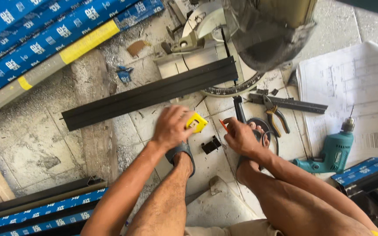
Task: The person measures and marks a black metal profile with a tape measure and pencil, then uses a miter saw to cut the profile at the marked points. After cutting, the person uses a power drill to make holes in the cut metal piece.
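Measuring at the saw: profile placed, uncut.
Left hand (171, 127) grips yellow tape (196, 122); right hand (240, 137) pinches orange pencil (223, 126). Black profile (149, 93) lies across saw (224, 48), no mark visible.

Bare arms and legs, no sleeves; dark sandals (181, 154); khaki shorts (237, 228) at bottom edge.

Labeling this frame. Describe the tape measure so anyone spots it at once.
Start at the long black profile lying across the mitre saw base. Just below it, the left hand grips a small tape measure, the only bright yellow block on the floor.
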